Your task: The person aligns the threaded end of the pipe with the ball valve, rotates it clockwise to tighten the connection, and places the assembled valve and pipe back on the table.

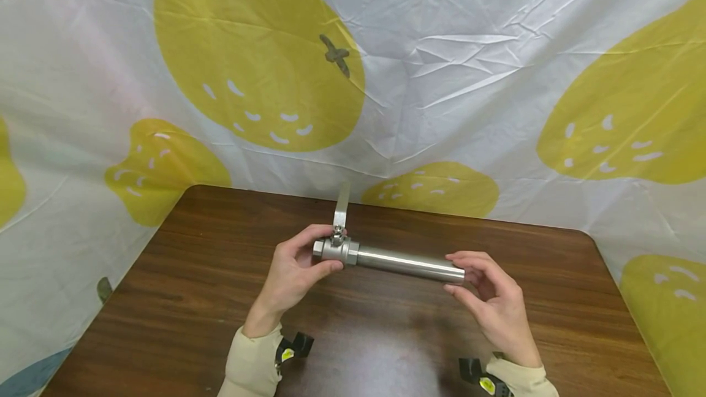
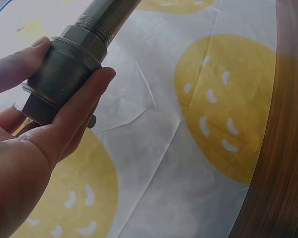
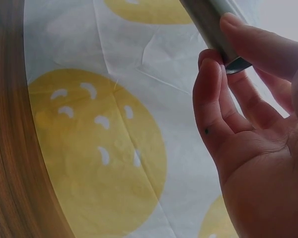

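A silver ball valve with a long flat lever handle is joined to a straight metal pipe. My left hand grips the valve body, thumb on the near side and fingers on the far side. In the left wrist view, threads show where the pipe enters the valve's hex end. My right hand pinches the pipe's free end between thumb and fingers. The right wrist view shows the pipe's open end between those fingertips. Valve and pipe are held up over the table, lying nearly level.
Beneath the hands is a brown wood-grain table with rounded far corners. A white cloth with large yellow fruit prints hangs behind and beside it. Black straps with small devices sit at both wrists, over light sleeves.
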A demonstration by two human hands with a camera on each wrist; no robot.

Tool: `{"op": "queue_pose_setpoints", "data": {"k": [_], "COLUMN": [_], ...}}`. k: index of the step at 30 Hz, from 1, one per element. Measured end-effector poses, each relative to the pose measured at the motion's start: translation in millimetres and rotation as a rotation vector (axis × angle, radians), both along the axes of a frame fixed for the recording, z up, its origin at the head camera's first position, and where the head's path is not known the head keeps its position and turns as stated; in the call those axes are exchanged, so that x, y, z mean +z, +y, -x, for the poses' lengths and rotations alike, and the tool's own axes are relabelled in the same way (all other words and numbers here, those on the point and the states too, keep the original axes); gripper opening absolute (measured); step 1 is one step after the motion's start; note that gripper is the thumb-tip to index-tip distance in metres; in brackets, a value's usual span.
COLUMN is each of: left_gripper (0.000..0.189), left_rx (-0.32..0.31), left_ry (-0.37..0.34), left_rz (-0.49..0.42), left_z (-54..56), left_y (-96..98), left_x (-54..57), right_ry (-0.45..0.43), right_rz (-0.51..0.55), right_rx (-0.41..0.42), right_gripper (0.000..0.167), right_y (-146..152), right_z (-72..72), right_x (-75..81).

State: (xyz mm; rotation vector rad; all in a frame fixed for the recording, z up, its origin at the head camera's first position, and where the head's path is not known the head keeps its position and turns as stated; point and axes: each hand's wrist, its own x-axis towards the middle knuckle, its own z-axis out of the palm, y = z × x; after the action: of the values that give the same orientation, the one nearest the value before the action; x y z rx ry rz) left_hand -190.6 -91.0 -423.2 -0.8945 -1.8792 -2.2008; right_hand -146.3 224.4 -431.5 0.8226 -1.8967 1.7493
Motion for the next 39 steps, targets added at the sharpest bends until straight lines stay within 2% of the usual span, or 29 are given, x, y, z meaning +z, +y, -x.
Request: {"op": "queue_pose_setpoints", "data": {"k": [5, 13, 24, 29, 35, 39], "left_gripper": [0.049, 0.049, 0.050, 0.049, 0.048, 0.048], "left_rx": [0.005, 0.007, 0.013, 0.014, 0.014, 0.010], "left_ry": [0.001, 0.011, -0.002, 0.006, 0.010, 0.009], "left_rz": [0.003, 0.001, 0.010, 0.008, 0.013, 0.013], "left_z": [0.3, 1.7, 0.0, 0.0, -0.2, -0.2], "left_y": [0.5, 0.5, 0.3, 0.3, -0.1, -0.3], "left_x": [-0.2, -0.7, -0.8, -0.7, -1.5, -2.5], "right_ry": [0.004, 0.013, -0.020, -0.052, -0.145, -0.159], "right_rz": [0.004, -0.055, -0.048, -0.102, -0.223, -0.263], "right_rx": [0.009, -0.050, -0.042, -0.106, -0.227, -0.255], "right_gripper": [0.050, 0.054, 0.049, 0.045, 0.037, 0.035], "right_y": [0.8, 0.4, 0.7, 0.5, 0.7, 0.5], "right_z": [0.8, 1.0, -0.4, -3.2, -6.4, -7.3], "right_x": [-0.3, 0.7, 0.6, 1.9, 3.1, 4.3]}}
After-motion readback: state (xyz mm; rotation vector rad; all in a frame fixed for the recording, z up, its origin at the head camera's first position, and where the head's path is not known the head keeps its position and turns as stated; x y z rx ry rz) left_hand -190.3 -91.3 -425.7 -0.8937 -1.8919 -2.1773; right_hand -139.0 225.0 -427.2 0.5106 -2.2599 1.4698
